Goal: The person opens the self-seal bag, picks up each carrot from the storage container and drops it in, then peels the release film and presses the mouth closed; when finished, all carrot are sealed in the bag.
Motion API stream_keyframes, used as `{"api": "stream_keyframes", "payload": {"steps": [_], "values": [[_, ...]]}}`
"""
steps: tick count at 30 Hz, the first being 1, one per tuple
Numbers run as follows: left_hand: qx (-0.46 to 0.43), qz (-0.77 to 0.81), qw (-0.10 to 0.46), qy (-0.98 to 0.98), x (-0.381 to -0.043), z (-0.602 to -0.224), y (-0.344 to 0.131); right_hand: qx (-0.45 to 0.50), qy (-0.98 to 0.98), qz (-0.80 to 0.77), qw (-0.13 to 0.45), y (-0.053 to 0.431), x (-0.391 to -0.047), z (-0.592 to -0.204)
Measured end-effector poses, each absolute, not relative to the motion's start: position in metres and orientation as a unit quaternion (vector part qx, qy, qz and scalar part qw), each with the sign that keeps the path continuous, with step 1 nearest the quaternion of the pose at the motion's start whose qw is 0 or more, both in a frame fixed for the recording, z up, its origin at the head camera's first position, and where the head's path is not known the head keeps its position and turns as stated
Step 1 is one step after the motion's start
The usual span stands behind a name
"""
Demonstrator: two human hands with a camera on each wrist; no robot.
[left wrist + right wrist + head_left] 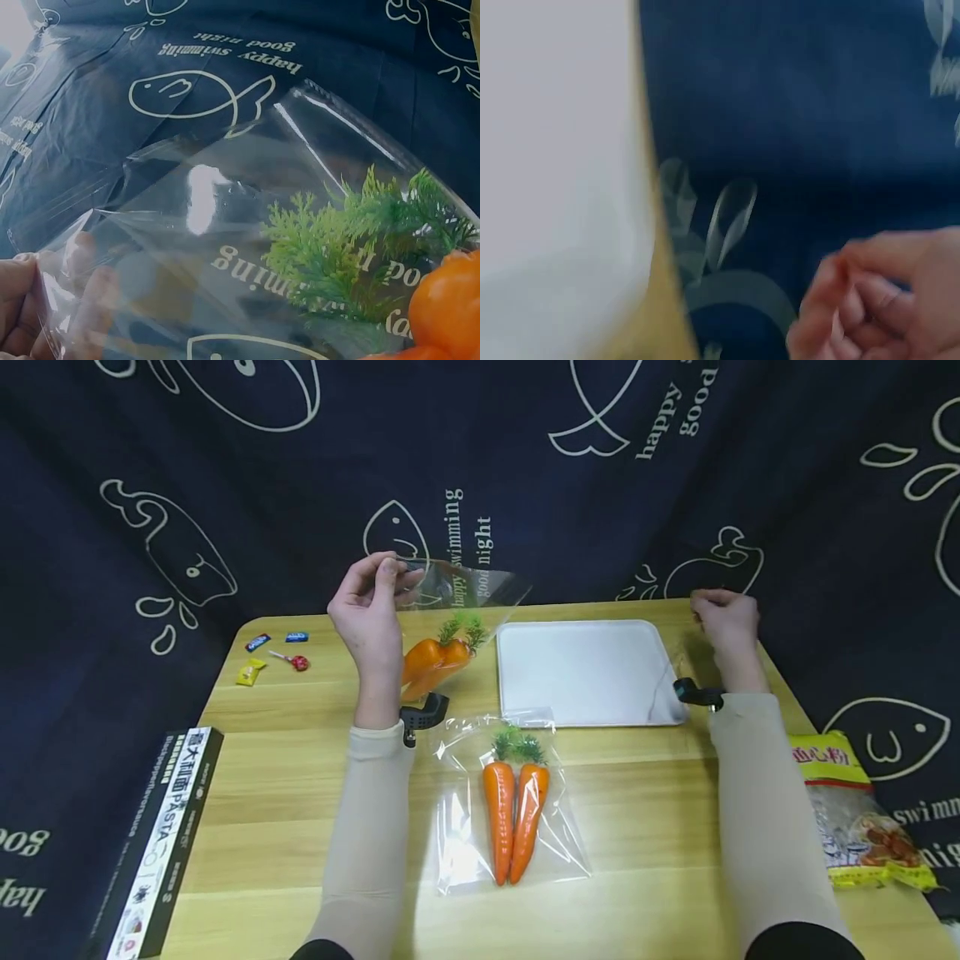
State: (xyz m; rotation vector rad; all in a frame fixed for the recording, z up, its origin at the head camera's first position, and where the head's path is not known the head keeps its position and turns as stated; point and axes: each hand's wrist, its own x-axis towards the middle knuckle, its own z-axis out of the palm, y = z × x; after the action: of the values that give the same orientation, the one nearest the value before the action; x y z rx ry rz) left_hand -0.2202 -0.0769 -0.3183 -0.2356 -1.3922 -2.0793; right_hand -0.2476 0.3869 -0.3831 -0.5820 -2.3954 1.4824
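My left hand (375, 602) is raised over the back of the table and pinches the top edge of a clear plastic bag (487, 589). Orange carrots (435, 660) with green tops (322, 262) hang inside it. Near the table's right back corner is my right hand (727, 618), beside the white tray (585, 668). Its fingers are curled, with thumb and index tips together (847, 259); I cannot tell whether something thin sits between them. A second clear bag (457, 827) lies flat in front of the tray, with two carrots (498, 818) inside.
At the back left lie a lollipop (298, 662) and several wrapped candies (251, 672). A pasta box (161, 843) stands along the left edge. On the right edge, partly behind the right forearm, is a yellow-topped food packet (855, 810). A dark printed curtain (525, 468) hangs behind the table.
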Motion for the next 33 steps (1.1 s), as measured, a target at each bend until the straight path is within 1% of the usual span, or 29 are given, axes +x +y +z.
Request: {"api": "stream_keyframes", "payload": {"steps": [2,3,5,7,10,12,13,15,17,22,24,27,30,33], "values": [[-0.091,-0.788,0.308,-0.526,-0.218,-0.317,-0.076,-0.127,-0.783,0.591,0.150,0.349,-0.246,-0.377],[-0.092,-0.789,0.307,-0.524,-0.217,-0.316,-0.075,-0.082,-0.763,0.624,0.145,0.329,-0.245,-0.375],[-0.094,-0.793,0.304,-0.520,-0.215,-0.315,-0.074,0.000,-0.731,0.673,0.111,0.288,-0.241,-0.374],[-0.094,-0.796,0.302,-0.516,-0.211,-0.312,-0.072,0.067,-0.692,0.716,0.062,0.252,-0.240,-0.376],[-0.093,-0.802,0.297,-0.510,-0.208,-0.311,-0.069,0.144,-0.629,0.763,-0.020,0.211,-0.242,-0.381],[-0.096,-0.808,0.292,-0.503,-0.207,-0.310,-0.067,0.178,-0.596,0.781,-0.064,0.193,-0.244,-0.386],[-0.098,-0.811,0.289,-0.499,-0.207,-0.310,-0.066,0.189,-0.586,0.785,-0.076,0.186,-0.245,-0.389],[-0.105,-0.817,0.283,-0.491,-0.210,-0.313,-0.065,0.199,-0.571,0.792,-0.081,0.177,-0.244,-0.392],[-0.111,-0.821,0.278,-0.486,-0.212,-0.314,-0.064,0.187,-0.563,0.803,-0.059,0.173,-0.243,-0.393],[-0.120,-0.820,0.265,-0.493,-0.215,-0.317,-0.064,0.145,-0.565,0.812,0.031,0.179,-0.232,-0.382],[-0.125,-0.817,0.247,-0.505,-0.217,-0.319,-0.064,0.135,-0.587,0.795,0.074,0.184,-0.227,-0.373],[-0.131,-0.811,0.200,-0.533,-0.222,-0.325,-0.064,0.120,-0.632,0.754,0.134,0.190,-0.220,-0.360],[-0.144,-0.798,0.148,-0.566,-0.229,-0.333,-0.064,0.101,-0.652,0.734,0.161,0.194,-0.216,-0.352],[-0.163,-0.774,0.113,-0.601,-0.233,-0.339,-0.063,0.088,-0.657,0.732,0.159,0.198,-0.215,-0.350]]}}
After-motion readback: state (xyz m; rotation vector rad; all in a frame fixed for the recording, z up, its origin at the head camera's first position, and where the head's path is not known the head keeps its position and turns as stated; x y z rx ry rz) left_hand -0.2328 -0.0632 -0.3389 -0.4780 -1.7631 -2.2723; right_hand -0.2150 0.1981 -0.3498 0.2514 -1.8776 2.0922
